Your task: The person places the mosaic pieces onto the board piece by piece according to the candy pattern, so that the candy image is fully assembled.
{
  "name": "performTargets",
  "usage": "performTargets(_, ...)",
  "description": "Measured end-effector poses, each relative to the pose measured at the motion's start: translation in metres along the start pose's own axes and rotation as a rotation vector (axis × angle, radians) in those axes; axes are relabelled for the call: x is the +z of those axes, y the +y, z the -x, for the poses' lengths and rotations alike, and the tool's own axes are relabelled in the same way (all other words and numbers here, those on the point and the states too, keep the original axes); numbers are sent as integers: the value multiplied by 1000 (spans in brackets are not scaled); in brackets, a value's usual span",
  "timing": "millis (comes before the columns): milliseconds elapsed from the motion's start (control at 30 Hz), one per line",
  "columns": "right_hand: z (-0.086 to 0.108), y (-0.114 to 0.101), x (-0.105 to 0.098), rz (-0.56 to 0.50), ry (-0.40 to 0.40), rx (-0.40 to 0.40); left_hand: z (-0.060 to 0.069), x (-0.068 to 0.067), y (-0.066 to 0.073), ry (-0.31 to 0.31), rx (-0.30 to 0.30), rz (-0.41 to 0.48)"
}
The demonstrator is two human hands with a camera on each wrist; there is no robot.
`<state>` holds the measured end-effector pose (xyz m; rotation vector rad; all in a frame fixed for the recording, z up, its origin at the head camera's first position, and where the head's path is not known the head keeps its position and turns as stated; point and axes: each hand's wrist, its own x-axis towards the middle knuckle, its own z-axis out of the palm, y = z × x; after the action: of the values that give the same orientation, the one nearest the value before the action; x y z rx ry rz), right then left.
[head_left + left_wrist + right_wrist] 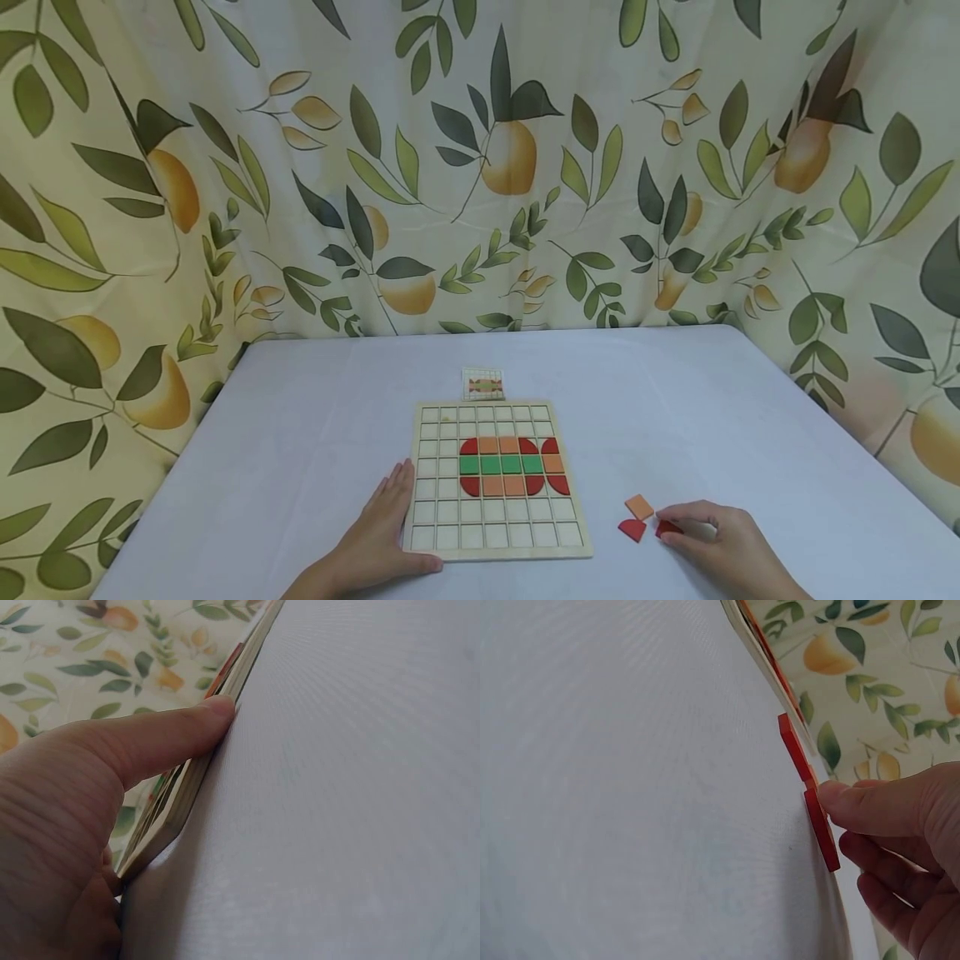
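Observation:
A wooden grid board (517,553) lies on the table, with red, orange and green tiles in its middle and right-hand cells. My left hand (378,525) rests along the board's left side, fingers straight. Its thumb (176,735) lies against the near edge. Right of the board, my right hand (723,533) pinches a red rounded tile (821,829) between thumb and forefinger, at table level; the fingers partly cover it. Beside it lie a loose orange square tile (640,507) and another red rounded tile (632,529).
A small pattern card (483,385) stands behind the board's far edge, showing a grid with a coloured figure. The table (315,417) has a white cover. Behind and at the sides hangs a curtain (480,225) printed with leaves and fruit.

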<state>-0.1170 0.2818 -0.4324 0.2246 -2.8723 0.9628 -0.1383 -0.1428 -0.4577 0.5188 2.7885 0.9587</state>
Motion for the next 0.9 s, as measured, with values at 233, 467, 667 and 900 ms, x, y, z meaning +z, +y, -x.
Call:
performTargets(233, -1, 2, 0, 10, -25, -16, -1, 1, -1, 2, 3, 1)
performTargets(467, -8, 6, -4, 7, -116, 11, -1, 2, -2, 8, -1, -3)
performTargets(667, -14, 8, -6, 25, -113, 19, -1, 1, -1, 6, -3, -1)
performTargets(900, -23, 13, -8, 20, -117, -35, 0, 0, 2, 0, -13, -1)
